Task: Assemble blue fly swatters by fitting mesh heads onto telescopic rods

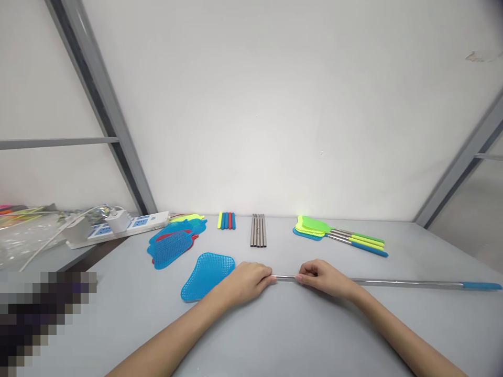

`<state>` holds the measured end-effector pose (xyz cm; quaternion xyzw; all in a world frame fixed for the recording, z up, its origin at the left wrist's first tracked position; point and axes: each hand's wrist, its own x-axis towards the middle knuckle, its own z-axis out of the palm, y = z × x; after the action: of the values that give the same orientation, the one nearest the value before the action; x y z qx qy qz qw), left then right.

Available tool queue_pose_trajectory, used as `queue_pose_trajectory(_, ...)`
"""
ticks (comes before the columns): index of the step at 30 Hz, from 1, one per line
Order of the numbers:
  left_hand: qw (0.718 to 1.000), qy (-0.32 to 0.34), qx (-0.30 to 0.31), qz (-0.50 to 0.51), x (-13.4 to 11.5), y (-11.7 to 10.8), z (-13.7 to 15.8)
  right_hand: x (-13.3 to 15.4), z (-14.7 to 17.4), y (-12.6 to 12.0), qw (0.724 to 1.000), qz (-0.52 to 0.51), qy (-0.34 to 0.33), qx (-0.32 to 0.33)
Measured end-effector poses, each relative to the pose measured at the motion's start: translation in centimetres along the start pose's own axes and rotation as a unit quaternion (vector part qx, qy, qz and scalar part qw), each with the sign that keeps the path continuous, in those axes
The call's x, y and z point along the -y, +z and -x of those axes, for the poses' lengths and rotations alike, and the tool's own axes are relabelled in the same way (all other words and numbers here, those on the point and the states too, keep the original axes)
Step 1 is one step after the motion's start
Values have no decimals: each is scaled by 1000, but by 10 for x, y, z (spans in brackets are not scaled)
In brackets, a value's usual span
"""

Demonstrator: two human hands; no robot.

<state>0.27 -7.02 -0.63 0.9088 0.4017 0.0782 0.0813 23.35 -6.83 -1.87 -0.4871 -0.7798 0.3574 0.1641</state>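
Observation:
A blue fly swatter [208, 275] with a long extended metal rod lies across the front of the table, its mesh head to the left and its blue handle [480, 286] far to the right. Near the head, my left hand [249, 283] is closed around the swatter's neck, which it hides. My right hand [320, 277] pinches the thin metal rod [286, 277] a short way to the right. A bare stretch of rod shows between the two hands.
Behind lie loose swatter heads [173, 250], coloured handles [227, 221], metal tubes [258, 230] and a stack of swatters with short rods [314, 226]. A white power strip [143, 224] with plugs sits at the left edge. A wall [255, 115] closes the back.

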Motion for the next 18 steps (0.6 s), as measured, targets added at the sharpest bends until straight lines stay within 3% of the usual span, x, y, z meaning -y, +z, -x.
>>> queue_pose_trajectory(7, 999, -4, -6, -45, -8, 3, 0, 6, 0, 5, 1000, 5, -1, -27)
queue_pose_trajectory(18, 999, 0, -23, -41, -25, 14, -1, 13, -2, 16, 1000, -3, -30, 8)
